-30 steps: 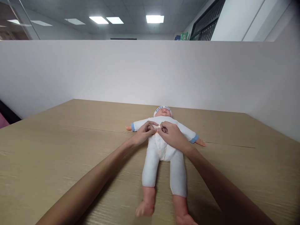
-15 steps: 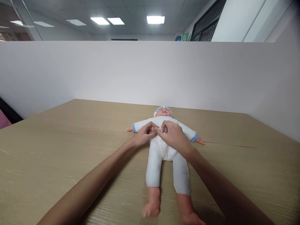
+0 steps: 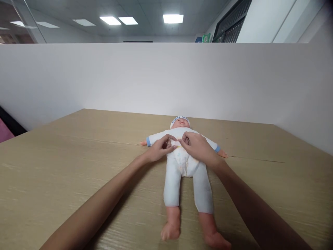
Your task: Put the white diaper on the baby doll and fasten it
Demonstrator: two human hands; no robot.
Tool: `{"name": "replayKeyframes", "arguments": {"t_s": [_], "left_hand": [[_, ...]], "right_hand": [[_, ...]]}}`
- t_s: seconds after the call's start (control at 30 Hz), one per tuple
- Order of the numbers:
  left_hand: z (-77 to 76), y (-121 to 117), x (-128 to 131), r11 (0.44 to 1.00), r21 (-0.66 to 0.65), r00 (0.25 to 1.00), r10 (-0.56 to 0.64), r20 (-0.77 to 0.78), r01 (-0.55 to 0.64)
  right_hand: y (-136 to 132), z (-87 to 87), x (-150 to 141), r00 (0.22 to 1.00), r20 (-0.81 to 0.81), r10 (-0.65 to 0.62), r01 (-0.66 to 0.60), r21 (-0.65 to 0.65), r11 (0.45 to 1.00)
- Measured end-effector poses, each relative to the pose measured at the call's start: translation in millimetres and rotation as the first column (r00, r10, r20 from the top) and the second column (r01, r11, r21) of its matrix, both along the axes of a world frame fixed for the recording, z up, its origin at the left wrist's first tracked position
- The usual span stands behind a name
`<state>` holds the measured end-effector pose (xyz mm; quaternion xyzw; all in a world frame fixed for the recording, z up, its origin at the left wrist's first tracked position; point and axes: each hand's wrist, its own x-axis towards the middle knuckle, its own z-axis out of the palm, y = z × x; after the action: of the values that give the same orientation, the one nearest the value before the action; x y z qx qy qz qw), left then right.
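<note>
A baby doll in a white suit with blue cuffs lies on its back, feet toward me. A white diaper with a yellowish waist line is around its hips. My left hand rests at the diaper's left side, thumb and index finger apart at the waist, the other fingers curled. From the right, my right hand pinches at the front of the diaper's waistband with curled fingers; what lies between the fingertips is mostly hidden. Both hands' fingertips are close together over the doll's belly.
The doll lies on a wood-grain table with a thin seam across it. A white partition rises behind the table's far edge. At the far left is a pink and black object.
My left thumb and index finger have parted, and my right hand has shifted slightly to the right. More of the diaper's waist line shows between the hands. The view has tilted slightly.
</note>
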<state>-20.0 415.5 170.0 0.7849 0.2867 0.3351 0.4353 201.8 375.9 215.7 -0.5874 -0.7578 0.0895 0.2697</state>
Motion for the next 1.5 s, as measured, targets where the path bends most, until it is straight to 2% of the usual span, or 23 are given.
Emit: {"name": "replayKeyframes", "arguments": {"t_s": [0.23, 0.43, 0.53, 0.63, 0.67, 0.73, 0.87, 0.97, 1.07, 1.2, 1.3, 1.4, 1.47, 1.5], "left_hand": [[-0.4, -0.2, 0.2, 1.0, 0.021, 1.0, -0.014, -0.009, 0.014], [-2.0, -2.0, 0.9, 0.998, 0.062, 1.0, -0.006, -0.014, 0.006], [-0.5, -7.0, 0.9, 0.969, 0.223, 0.993, 0.113, -0.022, -0.105], [4.4, -18.3, -0.2, 0.86, 0.464, 0.971, 0.237, 0.003, -0.212], [6.0, -23.0, -0.9, 0.833, 0.511, 0.97, 0.243, 0.005, -0.211], [7.4, -32.0, -2.7, 0.82, 0.55, 0.978, 0.208, -0.021, -0.162], [1.5, -40.7, -6.7, 0.831, 0.557, 0.982, 0.106, -0.155, -0.002], [-4.4, -39.0, -9.1, 0.828, 0.559, 0.97, 0.092, -0.223, 0.05], [-6.2, -35.9, -10.5, 0.829, 0.558, 0.958, 0.122, -0.26, 0.046], [-5.2, -31.4, -12.1, 0.817, 0.572, 0.946, 0.123, -0.3, 0.075], [-2.3, -28.9, -13.8, 0.809, 0.583, 0.935, 0.14, -0.327, 0.082], [6.1, -37.7, -14.5, 0.804, 0.588, 0.915, 0.166, -0.367, 0.09], [13.5, -54.8, -13.9, 0.788, 0.609, 0.922, 0.168, -0.348, 0.087], [16.8, -66.5, -13.4, 0.783, 0.618, 0.932, 0.168, -0.32, 0.07]], "right_hand": [[3.6, -1.7, 4.1, 0.999, 0.005, 0.045, -0.045, -0.014, 0.999], [4.8, -5.1, 1.1, 0.999, -0.047, 0.009, -0.008, 0.022, 1.0], [-2.3, -6.0, -1.0, 0.989, -0.15, -0.006, 0.025, 0.124, 0.992], [-16.7, -11.0, 10.6, 0.968, -0.249, 0.016, 0.063, 0.305, 0.95], [-21.9, -14.9, 18.8, 0.966, -0.259, 0.022, 0.074, 0.356, 0.932], [-30.9, -27.8, 39.5, 0.968, -0.248, 0.033, 0.073, 0.406, 0.911], [-38.4, -70.5, 73.1, 0.961, -0.217, 0.172, -0.099, 0.312, 0.945], [-38.6, -101.1, 75.0, 0.931, -0.236, 0.277, -0.216, 0.254, 0.943], [-38.2, -115.1, 68.7, 0.938, -0.155, 0.311, -0.268, 0.248, 0.931], [-37.0, -110.9, 67.2, 0.956, 0.006, 0.295, -0.285, 0.276, 0.918], [-43.5, -95.8, 61.0, 0.968, 0.097, 0.233, -0.252, 0.327, 0.911], [-70.5, -69.9, 39.0, 0.984, 0.071, 0.166, -0.181, 0.38, 0.907], [-99.3, -51.3, 18.8, 0.978, -0.005, 0.208, -0.19, 0.387, 0.902], [-114.4, -43.7, 9.5, 0.959, -0.038, 0.279, -0.246, 0.371, 0.896]]}}
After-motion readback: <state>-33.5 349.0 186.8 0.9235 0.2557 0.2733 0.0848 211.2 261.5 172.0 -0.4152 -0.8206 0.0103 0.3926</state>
